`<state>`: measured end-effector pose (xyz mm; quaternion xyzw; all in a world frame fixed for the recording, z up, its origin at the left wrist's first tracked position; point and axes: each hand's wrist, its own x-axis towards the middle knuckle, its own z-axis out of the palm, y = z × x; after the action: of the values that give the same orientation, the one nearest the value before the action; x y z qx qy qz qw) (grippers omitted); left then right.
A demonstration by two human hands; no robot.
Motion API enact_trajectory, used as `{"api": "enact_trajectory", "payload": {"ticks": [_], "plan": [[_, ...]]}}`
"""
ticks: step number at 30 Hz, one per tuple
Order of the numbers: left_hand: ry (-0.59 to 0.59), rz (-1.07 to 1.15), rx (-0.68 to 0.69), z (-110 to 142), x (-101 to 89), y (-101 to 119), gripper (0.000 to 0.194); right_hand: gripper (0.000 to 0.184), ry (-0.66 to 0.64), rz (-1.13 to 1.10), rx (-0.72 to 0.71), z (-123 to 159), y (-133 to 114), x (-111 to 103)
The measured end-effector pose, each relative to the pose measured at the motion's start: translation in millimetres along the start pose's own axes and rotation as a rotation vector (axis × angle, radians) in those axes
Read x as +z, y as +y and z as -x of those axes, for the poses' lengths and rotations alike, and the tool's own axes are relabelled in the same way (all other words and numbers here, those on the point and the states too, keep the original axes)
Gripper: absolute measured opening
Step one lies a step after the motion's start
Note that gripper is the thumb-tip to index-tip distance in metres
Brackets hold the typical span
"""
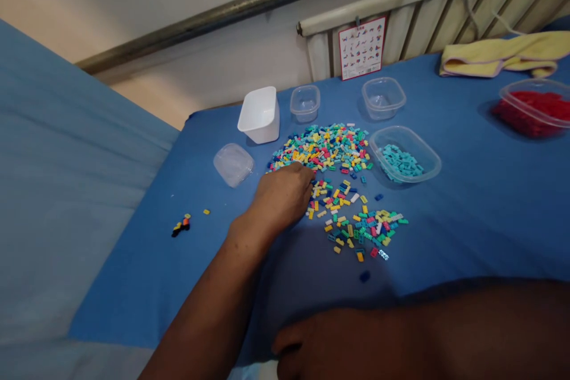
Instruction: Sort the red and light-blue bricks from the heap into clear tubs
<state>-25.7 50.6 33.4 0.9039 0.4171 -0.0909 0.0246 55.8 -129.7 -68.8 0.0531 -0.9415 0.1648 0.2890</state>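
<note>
A heap of small colourful building bricks [329, 145] lies on the blue cloth, mostly turquoise, yellow, pink and green. At its near-left edge is my left hand [285, 193], back upward, its fingers curled closed and pointing into the bricks. Whatever those fingers hold is hidden beneath the hand. To the right of it spreads a looser group of bricks [367, 228]. My right hand [312, 341] is low at the bottom edge, dark and partly cut off, its visible fingers bent inward. I cannot make out anything in it. A clear tub [430, 169] of turquoise bricks stands right of the heap.
Behind the heap stand a white container [260, 116] and two clear tubs [305, 104] [383, 98]. A clear lid [234, 164] and a small black-orange piece [181, 225] lie left. Red pieces [534, 113] in a tub and a yellow cloth [503, 56] are right. A radiator [414, 18] borders the table.
</note>
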Motion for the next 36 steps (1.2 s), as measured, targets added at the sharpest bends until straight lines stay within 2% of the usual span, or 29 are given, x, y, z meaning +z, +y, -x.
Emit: {"api": "enact_trajectory", "payload": {"ticks": [5, 9, 14, 19, 24, 30, 36], "plan": [[0.001, 0.005, 0.014, 2, 0.9, 1, 0.026, 0.022, -0.044, 0.01, 0.003, -2, -1, -3], [-0.002, 0.055, 0.055, 4, 0.2, 2, 0.025, 0.018, -0.021, 0.012, 0.01, 0, -1, 1], [0.018, 0.119, 0.094, 4, 2.9, 2, 0.029, 0.022, -0.023, -0.003, -0.002, 2, 0, 4], [0.028, 0.141, 0.123, 4, 4.3, 1, 0.03, 0.013, -0.025, 0.015, 0.003, 0, -1, 3], [0.057, 0.143, 0.064, 1, 4.5, 1, 0.019, 0.016, -0.039, 0.016, -0.015, -2, 0, 7], [0.182, 0.18, 0.03, -16, 9.2, 5, 0.025, 0.018, -0.048, 0.024, -0.002, -3, 0, 2], [0.134, 0.122, 0.008, -26, 11.4, 11, 0.027, 0.016, -0.046, 0.009, -0.004, -3, 1, 2]]}}
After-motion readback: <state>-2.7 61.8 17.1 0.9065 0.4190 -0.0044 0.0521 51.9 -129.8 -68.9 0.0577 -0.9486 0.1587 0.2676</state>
